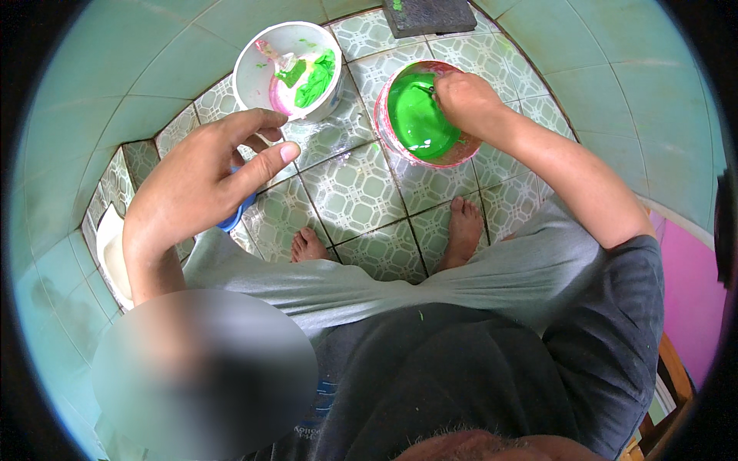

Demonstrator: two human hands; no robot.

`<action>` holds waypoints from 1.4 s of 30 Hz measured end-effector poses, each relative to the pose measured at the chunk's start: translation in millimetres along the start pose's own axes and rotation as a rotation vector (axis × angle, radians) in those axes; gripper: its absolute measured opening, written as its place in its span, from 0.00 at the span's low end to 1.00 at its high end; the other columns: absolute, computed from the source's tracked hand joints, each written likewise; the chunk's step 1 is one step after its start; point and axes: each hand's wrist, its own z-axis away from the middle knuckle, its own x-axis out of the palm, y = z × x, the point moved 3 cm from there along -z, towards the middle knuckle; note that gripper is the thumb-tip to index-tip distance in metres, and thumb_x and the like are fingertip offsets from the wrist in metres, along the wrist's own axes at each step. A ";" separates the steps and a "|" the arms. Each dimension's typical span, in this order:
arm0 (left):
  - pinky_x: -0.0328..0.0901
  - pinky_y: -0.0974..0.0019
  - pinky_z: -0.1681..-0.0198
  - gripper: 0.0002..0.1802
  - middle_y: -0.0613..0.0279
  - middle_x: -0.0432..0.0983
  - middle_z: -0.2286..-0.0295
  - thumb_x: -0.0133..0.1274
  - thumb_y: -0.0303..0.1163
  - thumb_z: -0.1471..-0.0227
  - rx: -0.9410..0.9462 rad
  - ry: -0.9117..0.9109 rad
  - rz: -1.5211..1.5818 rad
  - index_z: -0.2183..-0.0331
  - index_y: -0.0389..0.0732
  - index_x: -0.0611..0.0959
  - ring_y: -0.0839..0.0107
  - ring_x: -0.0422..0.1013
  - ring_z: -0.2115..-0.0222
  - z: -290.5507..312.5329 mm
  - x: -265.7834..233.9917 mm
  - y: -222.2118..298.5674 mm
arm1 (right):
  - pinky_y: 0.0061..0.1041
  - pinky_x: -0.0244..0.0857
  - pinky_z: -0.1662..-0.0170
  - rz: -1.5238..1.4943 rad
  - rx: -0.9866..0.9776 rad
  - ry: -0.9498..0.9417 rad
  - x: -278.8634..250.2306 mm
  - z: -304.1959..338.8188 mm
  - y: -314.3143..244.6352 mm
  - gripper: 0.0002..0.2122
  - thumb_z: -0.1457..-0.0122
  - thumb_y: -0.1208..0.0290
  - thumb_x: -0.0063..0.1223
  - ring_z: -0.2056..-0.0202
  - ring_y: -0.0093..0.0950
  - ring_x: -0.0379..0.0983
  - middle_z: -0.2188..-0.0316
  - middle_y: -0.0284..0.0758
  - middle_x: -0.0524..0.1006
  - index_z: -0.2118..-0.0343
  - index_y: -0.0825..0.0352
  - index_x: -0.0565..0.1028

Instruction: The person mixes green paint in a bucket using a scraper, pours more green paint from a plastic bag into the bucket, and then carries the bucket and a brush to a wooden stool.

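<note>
My right hand [470, 101] is closed round the short visible part of a thin, dark stick-like tool [425, 90]. The tool's lower end is hidden in bright green liquid [415, 123], which looks like paint. This liquid lies in a round bucket [382, 127] with red and pink smears along its rim. Off to the left, my left hand [196, 175] hovers above the floor, thumb stretched out and fingers loosely bent, with nothing in it. Just beyond its fingertips stands a white tub [247, 73], holding crumpled green material [317, 81] and pink stains.
Patterned green tiles [354, 184] cover the floor, enclosed by pale green tiled walls [646, 84]. A dark slab [430, 17] lies at the far side. Partly hidden below my left hand is a blue object [240, 213]. My bare feet [463, 227] stand near the bucket.
</note>
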 end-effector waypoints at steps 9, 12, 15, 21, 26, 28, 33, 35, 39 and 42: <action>0.68 0.62 0.58 0.25 0.51 0.79 0.60 0.52 0.46 0.41 -0.017 0.007 0.001 0.52 0.34 0.78 0.64 0.75 0.60 2.1 -0.1 -0.9 | 0.41 0.69 0.55 -0.217 -0.034 -0.045 4.5 -10.0 -18.3 0.13 0.40 0.64 0.54 0.61 0.46 0.76 0.67 0.48 0.79 0.61 0.71 0.78; 0.68 0.62 0.57 0.25 0.51 0.79 0.61 0.52 0.46 0.40 -0.014 0.005 -0.010 0.52 0.34 0.78 0.63 0.75 0.60 0.6 0.9 -2.3 | 0.41 0.69 0.54 -0.372 0.015 -0.296 -6.4 -5.6 -30.0 0.14 0.41 0.63 0.55 0.61 0.46 0.76 0.65 0.48 0.79 0.59 0.68 0.79; 0.68 0.62 0.57 0.25 0.51 0.79 0.61 0.52 0.45 0.40 0.009 0.020 -0.018 0.52 0.34 0.78 0.63 0.75 0.60 0.7 2.6 -4.1 | 0.41 0.70 0.55 -0.382 -0.037 -0.414 -5.1 1.7 -30.6 0.13 0.43 0.63 0.56 0.61 0.45 0.77 0.65 0.47 0.80 0.60 0.66 0.80; 0.69 0.62 0.57 0.25 0.51 0.79 0.61 0.52 0.45 0.40 0.020 0.029 -0.008 0.52 0.34 0.78 0.64 0.75 0.60 1.7 2.7 -3.1 | 0.39 0.73 0.59 0.001 0.069 -0.431 -15.0 5.4 -22.7 0.08 0.47 0.73 0.53 0.62 0.44 0.78 0.67 0.48 0.80 0.68 0.71 0.80; 0.69 0.62 0.58 0.25 0.51 0.79 0.62 0.52 0.45 0.40 0.026 0.024 0.008 0.52 0.34 0.78 0.63 0.75 0.60 1.1 1.7 -2.3 | 0.39 0.72 0.59 -0.011 0.045 -0.090 -5.4 -3.5 -1.6 0.06 0.47 0.74 0.51 0.63 0.44 0.78 0.69 0.47 0.80 0.72 0.71 0.78; 0.69 0.62 0.58 0.25 0.50 0.79 0.62 0.52 0.45 0.40 0.019 0.022 0.009 0.52 0.34 0.78 0.63 0.75 0.60 0.8 1.8 -2.3 | 0.40 0.71 0.58 -0.077 0.021 -0.038 -1.9 -6.7 -1.8 0.09 0.44 0.70 0.52 0.63 0.45 0.77 0.69 0.48 0.79 0.70 0.72 0.77; 0.69 0.62 0.57 0.25 0.50 0.79 0.62 0.52 0.45 0.40 0.023 0.024 -0.015 0.52 0.33 0.78 0.63 0.75 0.60 -0.1 2.5 -4.3 | 0.41 0.69 0.55 -0.349 0.010 -0.220 -4.1 -7.8 -21.6 0.14 0.41 0.63 0.55 0.61 0.45 0.76 0.66 0.46 0.80 0.60 0.69 0.79; 0.69 0.61 0.56 0.25 0.50 0.79 0.61 0.52 0.45 0.40 0.023 0.024 -0.015 0.52 0.33 0.78 0.63 0.75 0.60 -0.2 2.8 -4.8 | 0.40 0.69 0.54 -0.363 -0.016 -0.336 -2.2 -3.8 -26.1 0.14 0.42 0.63 0.56 0.60 0.45 0.76 0.64 0.45 0.80 0.58 0.67 0.79; 0.68 0.61 0.56 0.25 0.50 0.79 0.61 0.52 0.44 0.41 0.019 0.017 -0.007 0.52 0.33 0.78 0.63 0.75 0.59 -1.6 2.5 -3.4 | 0.41 0.70 0.54 -0.342 -0.062 -0.467 -1.9 6.0 -28.3 0.14 0.43 0.60 0.57 0.59 0.44 0.77 0.63 0.45 0.80 0.62 0.67 0.80; 0.68 0.61 0.55 0.24 0.50 0.79 0.61 0.52 0.44 0.40 0.015 0.015 -0.005 0.52 0.33 0.78 0.62 0.75 0.59 -1.1 2.7 -3.6 | 0.41 0.70 0.54 -0.270 -0.015 -0.434 -3.3 4.1 -28.7 0.14 0.43 0.61 0.57 0.59 0.44 0.77 0.62 0.45 0.80 0.62 0.67 0.80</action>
